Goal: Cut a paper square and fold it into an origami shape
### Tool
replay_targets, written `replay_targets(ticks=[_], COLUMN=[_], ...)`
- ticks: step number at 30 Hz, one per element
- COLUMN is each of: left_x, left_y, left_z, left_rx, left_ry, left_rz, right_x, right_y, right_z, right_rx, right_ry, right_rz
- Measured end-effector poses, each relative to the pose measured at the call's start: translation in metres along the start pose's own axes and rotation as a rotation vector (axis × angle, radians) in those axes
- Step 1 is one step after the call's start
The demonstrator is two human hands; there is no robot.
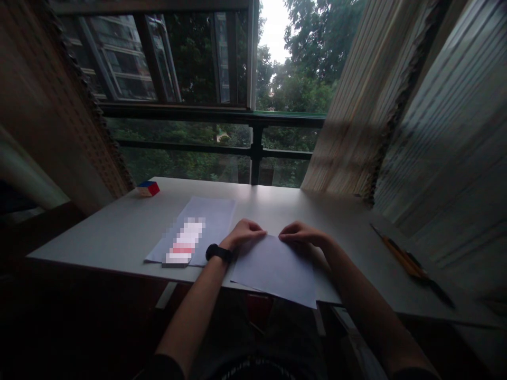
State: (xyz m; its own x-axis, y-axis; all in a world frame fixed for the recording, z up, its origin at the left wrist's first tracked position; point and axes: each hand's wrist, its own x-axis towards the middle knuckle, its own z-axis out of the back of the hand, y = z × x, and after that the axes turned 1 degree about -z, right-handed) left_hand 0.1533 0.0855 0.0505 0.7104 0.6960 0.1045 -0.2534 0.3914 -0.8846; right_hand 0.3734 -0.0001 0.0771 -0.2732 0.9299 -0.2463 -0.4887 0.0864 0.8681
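Observation:
A white sheet of paper (275,269) lies on the white desk (119,232), its near corner hanging over the front edge. My left hand (243,232), with a black watch on the wrist, has its fingers curled and pressed on the sheet's far left edge. My right hand (301,233) pinches the far right edge of the same sheet. The two hands nearly meet at the top of the paper.
Another white sheet (206,221) lies left of my hands with a small flat object (184,243) on it. A coloured cube (148,188) sits at the far left corner. Pens or pencils (412,264) lie at the right. Curtains flank the window and railing behind.

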Motion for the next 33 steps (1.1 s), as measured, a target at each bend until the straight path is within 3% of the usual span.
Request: replay_targets(ticks=[5,13,21,33], left_x=[0.000,0.001,0.001,0.001], left_y=[-0.002,-0.001,-0.001,-0.002], left_z=[0.000,0.000,0.000,0.003], left_rx=[-0.055,-0.093,-0.135,-0.137], left_ry=[0.006,0.007,-0.055,-0.203], left_rz=[0.015,0.023,0.061,0.062], right_x=[0.004,0.005,-0.007,-0.022], right_y=[0.000,-0.003,-0.005,-0.031], right_z=[-0.005,-0.002,0.014,0.044], right_rx=[0.003,0.016,0.042,0.167], right_ry=[-0.028,0.000,0.052,-0.013], right_rz=[0.038,-0.026,-0.022,-0.106])
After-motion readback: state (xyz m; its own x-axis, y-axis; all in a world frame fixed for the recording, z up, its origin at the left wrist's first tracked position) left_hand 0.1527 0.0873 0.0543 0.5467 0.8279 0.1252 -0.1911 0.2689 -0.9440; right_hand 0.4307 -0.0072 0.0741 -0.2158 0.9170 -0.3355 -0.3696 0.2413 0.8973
